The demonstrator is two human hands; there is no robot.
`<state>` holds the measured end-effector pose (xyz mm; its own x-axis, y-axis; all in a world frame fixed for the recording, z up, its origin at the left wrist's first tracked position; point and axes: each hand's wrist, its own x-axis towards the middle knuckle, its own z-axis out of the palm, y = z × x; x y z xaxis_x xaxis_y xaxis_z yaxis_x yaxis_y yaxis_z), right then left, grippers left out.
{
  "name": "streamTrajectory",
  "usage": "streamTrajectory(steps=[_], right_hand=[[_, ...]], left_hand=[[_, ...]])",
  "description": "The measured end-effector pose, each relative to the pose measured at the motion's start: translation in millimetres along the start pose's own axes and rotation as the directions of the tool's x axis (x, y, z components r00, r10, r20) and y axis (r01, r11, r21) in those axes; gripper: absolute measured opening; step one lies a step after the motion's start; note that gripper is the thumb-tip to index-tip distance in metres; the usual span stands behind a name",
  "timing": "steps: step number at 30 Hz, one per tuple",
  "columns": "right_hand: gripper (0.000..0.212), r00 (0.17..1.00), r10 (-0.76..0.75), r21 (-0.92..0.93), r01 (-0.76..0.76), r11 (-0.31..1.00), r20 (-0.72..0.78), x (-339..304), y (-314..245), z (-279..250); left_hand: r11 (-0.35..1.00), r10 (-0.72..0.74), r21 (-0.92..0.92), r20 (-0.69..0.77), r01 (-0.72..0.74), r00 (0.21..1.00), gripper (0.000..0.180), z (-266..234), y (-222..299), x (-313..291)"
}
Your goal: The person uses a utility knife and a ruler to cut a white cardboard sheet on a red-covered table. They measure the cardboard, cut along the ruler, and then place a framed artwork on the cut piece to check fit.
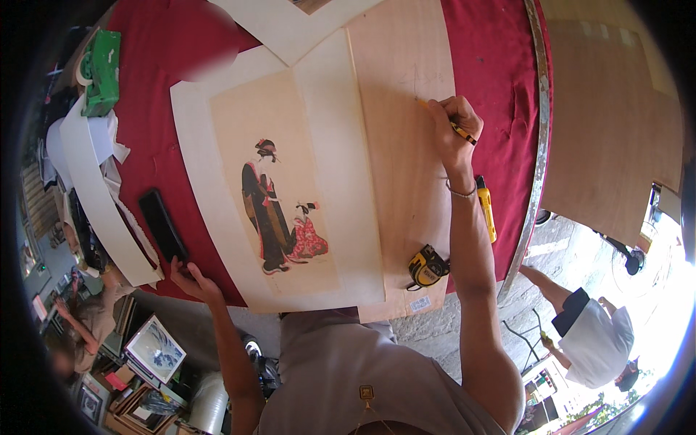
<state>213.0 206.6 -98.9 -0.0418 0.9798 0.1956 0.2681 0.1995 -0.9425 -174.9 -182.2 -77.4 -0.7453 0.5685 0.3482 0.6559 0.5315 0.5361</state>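
My right hand point(455, 134) grips a yellow and black pencil point(464, 133), its front end over the bare wooden board point(406, 156). Faint handwritten marks show on the wood just beyond it. Beside the board's bare strip lies a print point(232, 116) of two robed figures on pale paper with a cream border. My left hand point(197, 281) rests at the table's near left, holding nothing, its fingers apart. Its fingertips are by the lower end of a black phone point(162, 225); whether they touch it I cannot tell.
A tape measure point(428, 267) sits on the board's near part, and a yellow utility knife point(486, 210) lies right of my forearm. Red cloth point(500, 87) covers the table. A green tape dispenser point(102, 72) stands far left. Other people are at both sides.
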Motion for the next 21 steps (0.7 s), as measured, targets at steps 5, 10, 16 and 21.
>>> streamTrajectory(steps=[5, 10, 16, 21], right_hand=[[0.023, 0.993, 0.100, 0.089, -0.094, 0.992, -0.065, -4, -10, -5], [0.024, 0.992, 0.095, 0.078, -0.089, 0.993, -0.079, -6, -1, -9], [0.024, 0.993, 0.051, 0.040, -0.047, 0.998, -0.109, -3, -2, -6], [0.022, 0.996, 0.021, -0.020, -0.023, 1.000, -0.084, -3, -2, -5]], left_hand=[[1.000, -0.012, 0.003, 0.003, 0.012, 1.000, 0.042, -1, -2, -1], [1.000, -0.021, 0.014, 0.007, 0.021, 1.000, 0.043, 0, -3, 0], [0.999, -0.015, 0.029, 0.005, 0.015, 1.000, 0.044, 0, 2, 1], [0.999, -0.017, 0.031, 0.004, 0.017, 1.000, 0.045, 0, 2, 0]])
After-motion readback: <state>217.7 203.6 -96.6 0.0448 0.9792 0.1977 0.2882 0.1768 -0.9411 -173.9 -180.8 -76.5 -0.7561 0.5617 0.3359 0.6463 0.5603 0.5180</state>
